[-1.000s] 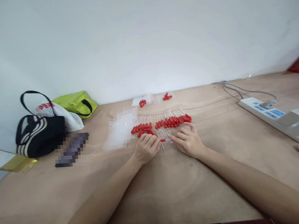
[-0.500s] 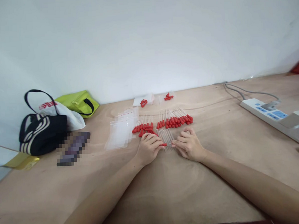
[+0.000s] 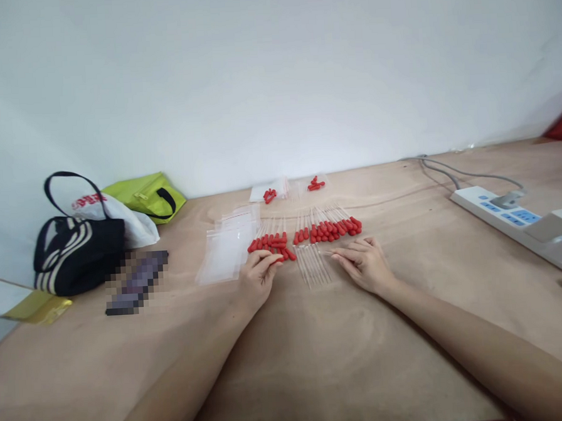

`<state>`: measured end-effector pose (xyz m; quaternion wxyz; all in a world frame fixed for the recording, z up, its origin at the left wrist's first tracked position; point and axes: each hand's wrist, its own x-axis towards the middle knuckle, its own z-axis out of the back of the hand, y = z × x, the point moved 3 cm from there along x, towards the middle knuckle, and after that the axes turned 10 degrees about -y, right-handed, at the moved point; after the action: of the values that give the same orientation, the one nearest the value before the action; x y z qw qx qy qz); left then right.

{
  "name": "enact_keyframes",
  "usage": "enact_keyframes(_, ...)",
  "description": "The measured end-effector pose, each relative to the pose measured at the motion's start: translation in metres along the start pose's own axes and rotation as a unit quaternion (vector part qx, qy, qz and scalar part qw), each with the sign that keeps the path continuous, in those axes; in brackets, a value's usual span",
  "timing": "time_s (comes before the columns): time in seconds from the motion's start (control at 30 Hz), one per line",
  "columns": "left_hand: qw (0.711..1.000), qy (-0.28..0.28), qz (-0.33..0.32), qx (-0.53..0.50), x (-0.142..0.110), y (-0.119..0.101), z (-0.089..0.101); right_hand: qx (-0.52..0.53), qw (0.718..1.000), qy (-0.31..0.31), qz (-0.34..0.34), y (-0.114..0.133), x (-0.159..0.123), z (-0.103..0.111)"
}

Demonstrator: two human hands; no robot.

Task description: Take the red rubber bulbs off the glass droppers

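My left hand (image 3: pixel 258 276) has its thumb and fingers pinched at a red rubber bulb (image 3: pixel 280 259), beside a small heap of loose red bulbs (image 3: pixel 289 253). On the other side, my right hand (image 3: pixel 363 263) is closed, and a thin clear tube (image 3: pixel 328 252) pokes out of its fingertips toward the left. Between the hands lies a row of bare clear tubes (image 3: pixel 313 266). Behind them are droppers (image 3: pixel 331 228), clear tubes with red bulbs on their near ends. More red bulbs (image 3: pixel 266 241) with tubes lie just beyond my left hand.
Clear zip bags (image 3: pixel 229 244) lie spread left of the droppers. Two bags holding red-bulbed pieces (image 3: pixel 316 183) lie near the wall. A black striped bag (image 3: pixel 80 252), green bag (image 3: pixel 148 195) and blurred dark object (image 3: pixel 138 282) are left. A power strip (image 3: pixel 502 214) stands right.
My hands have moved apart. The left went from the bare tubes to the loose red bulbs; the right shifted slightly right and away from me. The red bulb and tube between them are no longer together there.
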<state>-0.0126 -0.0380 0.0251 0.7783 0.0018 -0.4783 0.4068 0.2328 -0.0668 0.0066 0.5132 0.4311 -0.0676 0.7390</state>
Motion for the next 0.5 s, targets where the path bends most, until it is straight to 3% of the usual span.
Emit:
enact_keyframes(0.13, 0.993, -0.059, 0.088, 0.059, 0.005, 0.011, 0.005, -0.022, 0.999, 0.013, -0.030, 0.001, -0.001, -0.007)
enact_keyframes(0.5, 0.981, -0.014, 0.192, 0.030, 0.008, 0.021, -0.007, -0.066, 0.996, 0.039, -0.044, 0.008, 0.002, -0.012)
